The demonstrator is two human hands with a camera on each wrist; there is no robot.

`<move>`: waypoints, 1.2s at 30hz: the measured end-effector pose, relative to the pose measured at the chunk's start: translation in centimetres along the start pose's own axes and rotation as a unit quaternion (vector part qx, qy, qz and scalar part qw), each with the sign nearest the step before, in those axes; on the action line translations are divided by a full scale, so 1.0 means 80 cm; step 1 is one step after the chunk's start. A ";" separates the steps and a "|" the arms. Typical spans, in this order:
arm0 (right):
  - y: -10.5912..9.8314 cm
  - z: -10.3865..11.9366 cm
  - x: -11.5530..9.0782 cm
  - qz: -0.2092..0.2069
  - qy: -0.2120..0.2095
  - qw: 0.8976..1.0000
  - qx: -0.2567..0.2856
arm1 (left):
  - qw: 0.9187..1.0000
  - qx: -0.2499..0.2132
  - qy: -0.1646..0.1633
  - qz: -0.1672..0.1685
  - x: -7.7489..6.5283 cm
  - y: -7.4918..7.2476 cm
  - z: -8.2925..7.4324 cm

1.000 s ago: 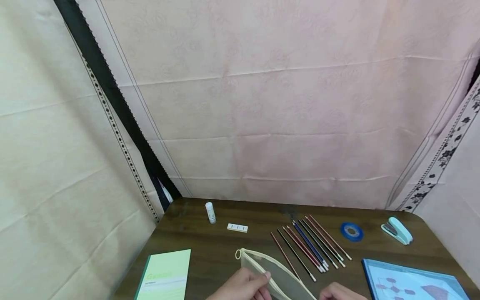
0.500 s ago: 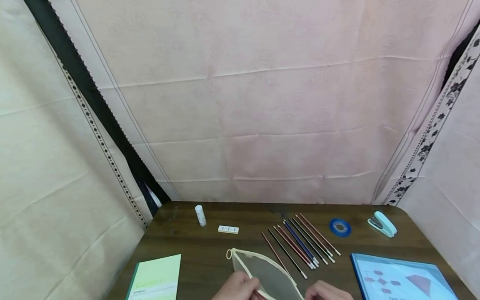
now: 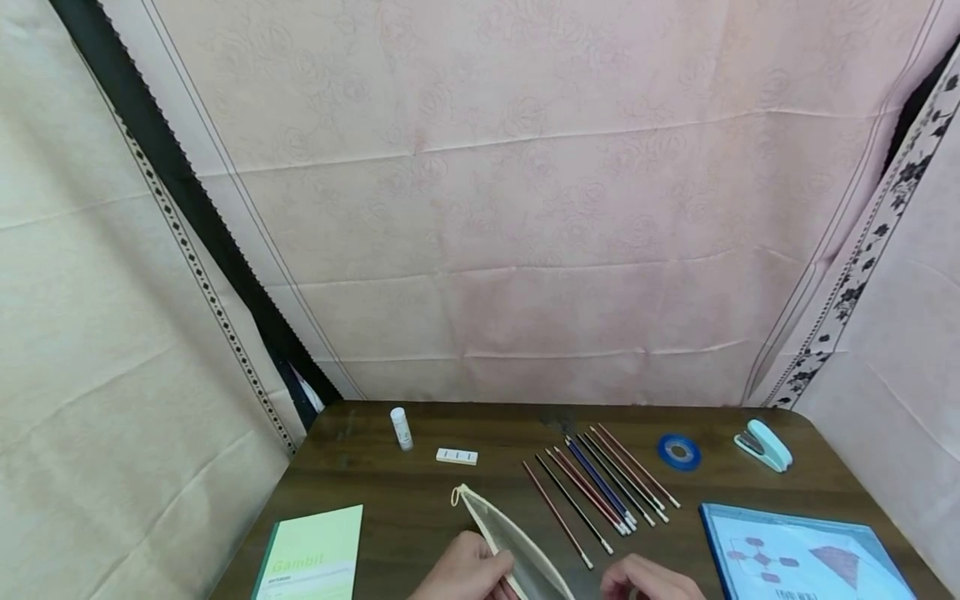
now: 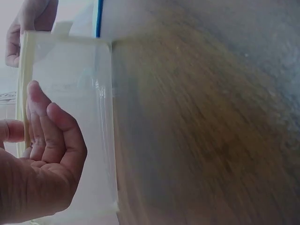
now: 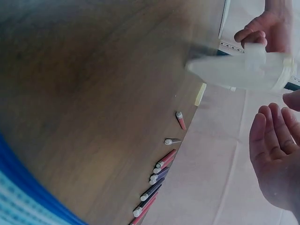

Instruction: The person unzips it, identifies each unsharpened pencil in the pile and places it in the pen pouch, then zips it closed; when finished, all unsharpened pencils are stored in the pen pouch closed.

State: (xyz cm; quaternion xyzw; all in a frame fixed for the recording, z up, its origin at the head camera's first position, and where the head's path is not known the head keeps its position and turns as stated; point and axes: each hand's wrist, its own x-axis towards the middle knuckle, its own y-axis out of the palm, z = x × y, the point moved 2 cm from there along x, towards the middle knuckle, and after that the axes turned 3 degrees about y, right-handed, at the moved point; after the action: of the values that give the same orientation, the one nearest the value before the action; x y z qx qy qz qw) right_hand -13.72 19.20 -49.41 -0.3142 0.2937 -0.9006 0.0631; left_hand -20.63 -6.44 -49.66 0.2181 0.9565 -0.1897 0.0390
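Note:
My left hand [image 3: 468, 571] pinches the cream edge of a translucent zip pouch [image 3: 517, 542] at the front middle of the table, thumb on the near side. The pouch stands tilted, its mouth slightly parted and a small ring at its far corner. In the left wrist view the fingers [image 4: 47, 136] lie along the pouch wall. My right hand [image 3: 648, 579] is just right of the pouch, apart from it; in the right wrist view its fingers [image 5: 269, 129] are loosely bent with nothing in them. Several pencils [image 3: 557, 516] lie side by side beyond the hands.
A green notebook [image 3: 311, 550] lies left, a blue folder [image 3: 810, 550] right. Along the back are a glue stick [image 3: 402, 430], a small white block [image 3: 457, 457], a blue tape roll [image 3: 679, 452] and a mint stapler [image 3: 764, 446]. Curtains hang behind the table [image 3: 420, 492].
The pouch's right end has swung left, away from my right hand, and its mouth looks narrower. The leftmost pencil's near end now shows. Earlier, the head view shifted slightly right.

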 end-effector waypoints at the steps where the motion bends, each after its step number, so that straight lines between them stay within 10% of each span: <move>1: 0.000 0.001 0.000 -0.001 0.001 1.000 -0.001 | 1.000 0.004 -0.002 0.000 0.000 -0.001 0.000; 18: 0.018 0.002 0.006 0.016 -0.055 0.998 0.015 | 0.999 -0.018 -0.027 0.038 -0.004 -0.005 -0.009; 36: 0.016 -0.028 0.015 0.107 0.047 0.993 -0.001 | 0.998 -0.024 0.022 0.044 -0.006 -0.001 0.004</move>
State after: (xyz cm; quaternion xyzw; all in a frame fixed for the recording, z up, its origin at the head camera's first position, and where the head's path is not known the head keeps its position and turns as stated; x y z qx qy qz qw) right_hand -16.10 18.83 -50.91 -0.2386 0.3293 -0.9020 0.1448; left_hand -20.25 -6.84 -49.83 0.2635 0.9507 -0.1603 0.0314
